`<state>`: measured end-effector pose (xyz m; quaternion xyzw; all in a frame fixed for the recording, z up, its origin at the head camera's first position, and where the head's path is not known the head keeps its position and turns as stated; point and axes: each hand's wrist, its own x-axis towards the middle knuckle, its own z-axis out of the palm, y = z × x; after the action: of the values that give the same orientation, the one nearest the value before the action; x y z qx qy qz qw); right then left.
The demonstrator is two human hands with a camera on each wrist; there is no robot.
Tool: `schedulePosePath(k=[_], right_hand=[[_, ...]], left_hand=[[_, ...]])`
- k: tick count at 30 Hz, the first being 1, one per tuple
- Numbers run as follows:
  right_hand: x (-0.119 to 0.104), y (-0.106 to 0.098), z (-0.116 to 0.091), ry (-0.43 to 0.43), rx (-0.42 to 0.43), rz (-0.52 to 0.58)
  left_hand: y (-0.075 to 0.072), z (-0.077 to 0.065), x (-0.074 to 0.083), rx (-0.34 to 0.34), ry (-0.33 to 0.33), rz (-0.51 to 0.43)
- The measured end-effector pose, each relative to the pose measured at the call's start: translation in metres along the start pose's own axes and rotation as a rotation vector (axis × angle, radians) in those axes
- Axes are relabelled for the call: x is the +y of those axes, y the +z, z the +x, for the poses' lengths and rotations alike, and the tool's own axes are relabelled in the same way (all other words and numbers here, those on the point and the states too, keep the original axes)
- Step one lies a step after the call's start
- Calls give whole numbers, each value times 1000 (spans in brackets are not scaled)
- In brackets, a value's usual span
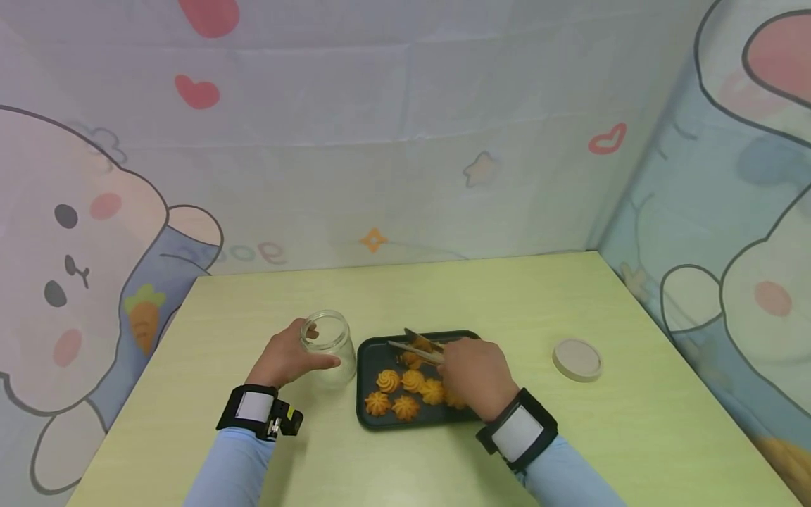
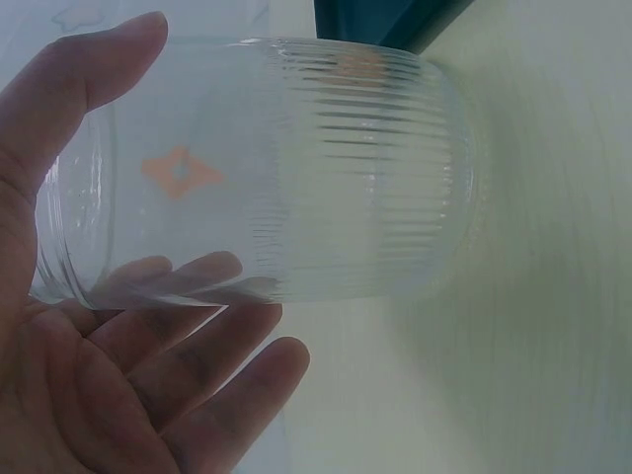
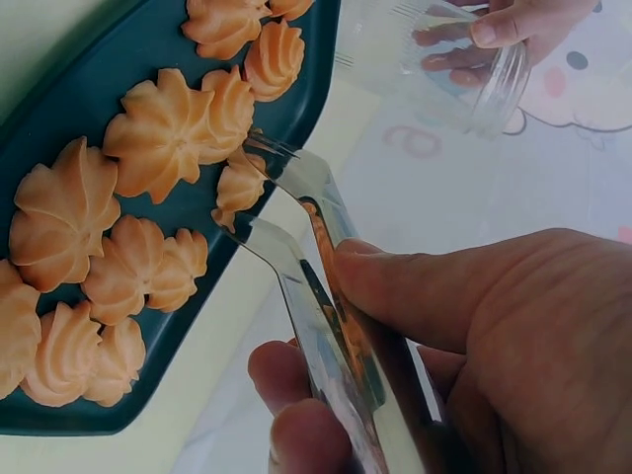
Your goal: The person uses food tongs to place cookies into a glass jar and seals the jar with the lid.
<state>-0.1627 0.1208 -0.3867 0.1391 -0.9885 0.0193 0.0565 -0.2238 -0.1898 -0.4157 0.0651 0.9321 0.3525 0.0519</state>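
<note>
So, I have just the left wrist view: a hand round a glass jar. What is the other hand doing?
Observer: The right hand holds metal tongs over a dark tray.
Operator: Is anything between the tongs?
Observer: A small cookie near the tray's edge; how firm the grip on it is, I can't tell.
Operator: Any lid about?
Observer: A pale round disc, probably a lid, lies on the table to the right of the tray.
</note>
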Motion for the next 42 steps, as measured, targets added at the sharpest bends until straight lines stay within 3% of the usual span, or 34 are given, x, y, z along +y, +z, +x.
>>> schedulePosePath(k=[4,12,19,29,36,42], right_hand=[[2,-3,-2,10,12,29],[8,-7,-3,-41,125,7],[6,-22,0,-42,156,31],[-12,-50,4,-56,193,91],[-30,-63,12,-93,218,76],[-44,-71,16,-125,195,73]], left_hand=[[1,2,-3,-8,-2,-5],[1,2,-3,-4,4,-6],[1,1,-2,-3,3,-6],[1,1,-4,-3,0,-6],[1,1,-4,-3,-1,-2],[2,2,-5,-5,1,0]])
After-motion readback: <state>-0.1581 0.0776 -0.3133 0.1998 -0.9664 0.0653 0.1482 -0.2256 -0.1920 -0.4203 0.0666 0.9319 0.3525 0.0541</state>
